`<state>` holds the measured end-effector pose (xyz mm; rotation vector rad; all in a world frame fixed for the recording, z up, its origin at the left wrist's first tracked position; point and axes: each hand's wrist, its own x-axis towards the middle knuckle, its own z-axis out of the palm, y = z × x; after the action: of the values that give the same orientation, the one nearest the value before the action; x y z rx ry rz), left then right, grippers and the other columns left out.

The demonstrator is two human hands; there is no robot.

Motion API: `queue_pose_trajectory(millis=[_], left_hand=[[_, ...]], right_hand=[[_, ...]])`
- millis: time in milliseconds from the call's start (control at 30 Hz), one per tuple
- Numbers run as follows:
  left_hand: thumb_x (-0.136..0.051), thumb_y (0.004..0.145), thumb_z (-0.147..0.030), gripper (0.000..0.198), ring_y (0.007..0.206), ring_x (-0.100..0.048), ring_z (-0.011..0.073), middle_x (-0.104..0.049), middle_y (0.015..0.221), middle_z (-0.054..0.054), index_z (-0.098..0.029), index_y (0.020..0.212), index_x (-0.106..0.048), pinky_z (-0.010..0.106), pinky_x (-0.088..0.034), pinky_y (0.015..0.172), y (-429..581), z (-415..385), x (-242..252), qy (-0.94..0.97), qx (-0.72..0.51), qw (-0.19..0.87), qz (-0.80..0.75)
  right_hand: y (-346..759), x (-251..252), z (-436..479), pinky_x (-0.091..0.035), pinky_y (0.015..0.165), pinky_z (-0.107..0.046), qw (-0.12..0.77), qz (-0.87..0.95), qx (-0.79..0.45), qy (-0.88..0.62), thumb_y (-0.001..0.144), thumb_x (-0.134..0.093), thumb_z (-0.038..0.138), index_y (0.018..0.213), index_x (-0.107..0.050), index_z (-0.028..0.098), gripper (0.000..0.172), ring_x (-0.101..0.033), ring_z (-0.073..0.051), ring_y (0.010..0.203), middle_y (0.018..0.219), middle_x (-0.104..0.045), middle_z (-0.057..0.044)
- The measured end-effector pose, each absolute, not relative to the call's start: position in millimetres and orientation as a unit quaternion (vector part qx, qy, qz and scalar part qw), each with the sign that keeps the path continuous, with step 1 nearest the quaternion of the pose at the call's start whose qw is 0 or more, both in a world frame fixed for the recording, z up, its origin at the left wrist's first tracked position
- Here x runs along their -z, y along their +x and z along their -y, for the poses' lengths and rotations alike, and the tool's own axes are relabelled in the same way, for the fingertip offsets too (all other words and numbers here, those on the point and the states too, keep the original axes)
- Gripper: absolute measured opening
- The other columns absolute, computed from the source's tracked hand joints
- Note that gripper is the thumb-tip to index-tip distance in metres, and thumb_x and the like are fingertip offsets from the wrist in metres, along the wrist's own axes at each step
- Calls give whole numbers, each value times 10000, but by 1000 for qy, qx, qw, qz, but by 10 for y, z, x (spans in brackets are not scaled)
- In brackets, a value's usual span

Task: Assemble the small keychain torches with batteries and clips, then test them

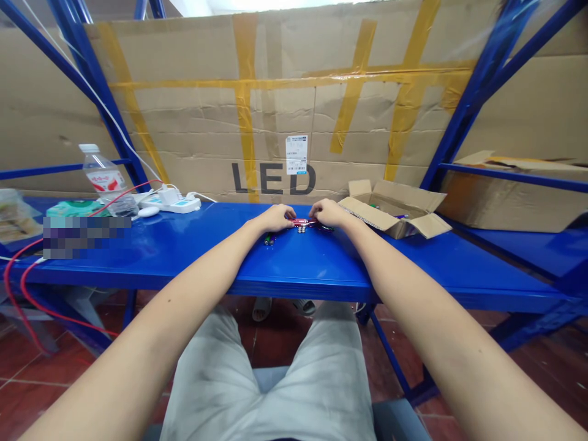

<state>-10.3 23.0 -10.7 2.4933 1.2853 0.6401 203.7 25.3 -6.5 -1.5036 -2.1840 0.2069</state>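
Note:
Both arms reach out over the blue metal table (193,245). My left hand (275,217) and my right hand (327,213) meet at the table's far middle, fingers curled, each pinching one end of a thin red pen-like tube (302,222). Just below the tube lie small round silver cells (302,229). Another small tube, green and purple (269,239), lies on the table beside my left wrist. A dark slim piece (327,228) lies under my right hand.
An open cardboard box (397,211) with small coloured items stands right of my hands. At the left are a white power strip (172,200), a water bottle (105,179), a green pack (73,208) and red cable (18,294). A taped cardboard wall marked LED (273,179) backs the table.

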Motion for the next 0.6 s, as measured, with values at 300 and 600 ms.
queue_pose_trajectory(millis=[300,600], left_hand=[[-663,736,-200,265,829,-674,201,-753,937,90,-154,990,-721,293,-505,750,-177,-200,32,841,-253,144,-456],[-590,629,-213,111,610,-533,144,-648,622,10,-176,655,-692,263,-387,595,-516,-81,-139,856,-185,138,-463]], right_hand=[[2017,17,-181,-488,809,-261,277,800,-71,-527,794,-560,52,908,-770,148,257,-678,-210,922,994,-766,-98],[1568,8,191,-476,760,-228,292,876,-110,-367,824,-556,108,902,-791,168,255,-669,-158,809,907,-772,-29]])
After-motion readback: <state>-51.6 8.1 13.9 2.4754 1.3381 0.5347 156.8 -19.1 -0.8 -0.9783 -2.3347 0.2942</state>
